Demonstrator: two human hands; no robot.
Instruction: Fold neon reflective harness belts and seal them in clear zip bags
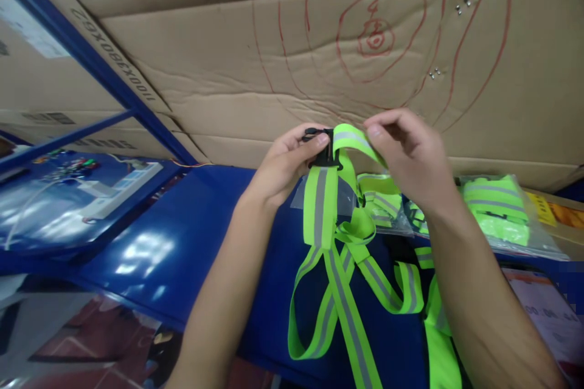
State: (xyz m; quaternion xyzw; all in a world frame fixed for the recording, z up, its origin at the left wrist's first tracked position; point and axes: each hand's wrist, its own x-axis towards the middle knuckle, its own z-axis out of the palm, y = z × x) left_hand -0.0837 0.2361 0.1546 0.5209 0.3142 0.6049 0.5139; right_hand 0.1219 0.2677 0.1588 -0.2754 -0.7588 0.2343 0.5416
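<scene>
My left hand grips a black plastic buckle between thumb and fingers. A neon green reflective strap with a grey stripe hangs from the buckle. My right hand pinches another stretch of the strap, which arches from the buckle over to my thumb and fingertips. Below, the strap crosses itself in loops and trails down past the front of the blue surface. More green webbing hangs beside my right forearm, which partly hides it.
Clear bags of folded green straps lie at the back right. A cardboard panel with red rings stands behind the blue table. To the left are a blue metal post and a white power strip. A phone-like screen lies at right.
</scene>
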